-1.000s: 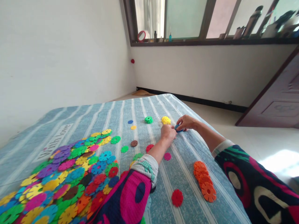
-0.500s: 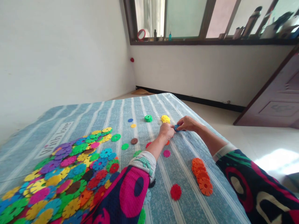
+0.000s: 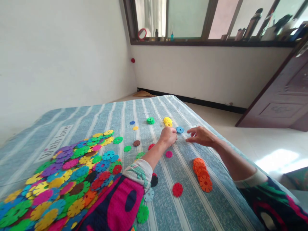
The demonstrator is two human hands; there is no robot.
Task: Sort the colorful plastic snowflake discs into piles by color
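Near the far right corner of the bed, a blue notched plastic disc (image 3: 180, 129) lies flat on the striped sheet. My left hand (image 3: 169, 136) is just left of it, with fingers curled closed; whatever they may hold is hidden. Beyond those fingers sits a small pile of yellow discs (image 3: 167, 122). To the right of the blue disc, my right hand (image 3: 201, 136) hovers with thumb and fingers apart and nothing between them. An overlapping row of orange discs (image 3: 202, 175) lies closer to me, and a pile of green discs (image 3: 150, 120) is farther left.
A large heap of mixed-colour discs (image 3: 72, 179) spreads over the left of the striped sheet (image 3: 113, 115). Single discs lie about, among them a red one (image 3: 177, 189), a pink one (image 3: 168, 154) and a brown one (image 3: 136, 143). A purplish door (image 3: 276, 102) stands beyond the right edge.
The blue disc, held between both hands before, now lies on the sheet. My right hand has let go and drawn back to the right; my left has moved slightly left in view.
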